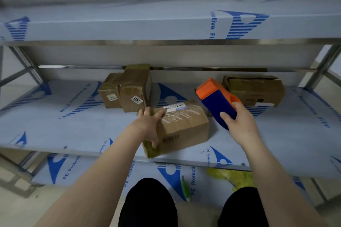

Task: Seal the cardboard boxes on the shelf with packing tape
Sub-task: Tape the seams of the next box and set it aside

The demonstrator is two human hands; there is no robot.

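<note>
Centre frame, my left grip (149, 125) clamps the taped brown cardboard box (186, 129); my right grip (240, 125) clamps the blue-and-orange plastic tape dispenser (215, 99).

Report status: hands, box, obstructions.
Left hand grips front brown cardboard box. Right hand holds blue-and-orange plastic tape dispenser, off the box. Nothing between them.

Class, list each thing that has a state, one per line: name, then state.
Front brown cardboard box: closed, gripped by left hand.
Blue-and-orange tape dispenser: lifted, held by right hand.
Brown boxes, back left: taped shut, touching.
Brown box, back right: top flaps ajar.
</note>
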